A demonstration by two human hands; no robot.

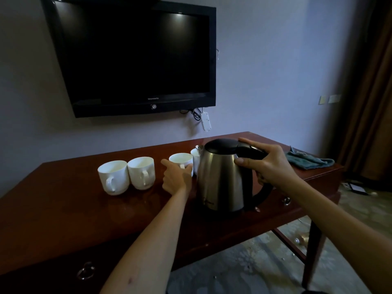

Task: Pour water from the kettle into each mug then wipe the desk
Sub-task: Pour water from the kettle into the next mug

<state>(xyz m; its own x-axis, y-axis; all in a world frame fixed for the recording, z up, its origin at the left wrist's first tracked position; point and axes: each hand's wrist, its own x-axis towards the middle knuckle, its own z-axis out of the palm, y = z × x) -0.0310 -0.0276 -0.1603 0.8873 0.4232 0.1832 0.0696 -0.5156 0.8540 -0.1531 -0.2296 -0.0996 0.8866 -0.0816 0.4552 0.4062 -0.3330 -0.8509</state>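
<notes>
While the four white mugs stand in a row on the desk (63,209), work from your left: two mugs (113,177) (141,172) sit well to the left of your left hand (177,179), handles facing you. That hand curls round the third mug (181,161) at its handle; keep it steadied there. The fourth mug (195,159) is just beyond, half hidden behind the kettle. Your right hand (268,164) grips the black handle of the steel kettle (222,177), thumb against the body. The kettle stands upright, long axis vertical, spout (199,147) pointing away towards the mugs. Lift, then tip slowly over each rim. The teal cloth (309,161) lies right of that hand.
</notes>
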